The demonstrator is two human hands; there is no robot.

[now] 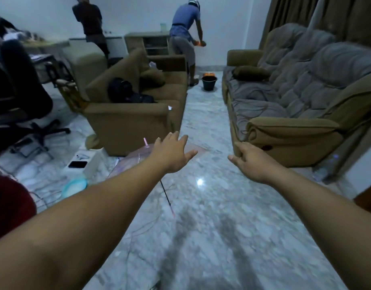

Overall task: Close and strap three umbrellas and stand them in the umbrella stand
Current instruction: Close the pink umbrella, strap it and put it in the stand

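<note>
An open transparent umbrella (136,159) with a pink tip lies on the marble floor in front of the brown armchair. Its dark shaft with a pink end (166,196) slants down toward me. My left hand (172,152) is stretched out over the canopy, fingers spread, holding nothing. My right hand (250,161) reaches forward to the right of the umbrella, fingers apart and empty, near the sofa's front corner. I cannot pick out any other umbrella or an umbrella stand.
A brown armchair (138,114) stands ahead left, a grey-covered sofa (295,97) on the right. A white box with a phone (86,162) and a teal bowl (74,186) sit on the floor left. Two people stand at the far wall beside a black bucket (209,81). Office chair (19,97) far left.
</note>
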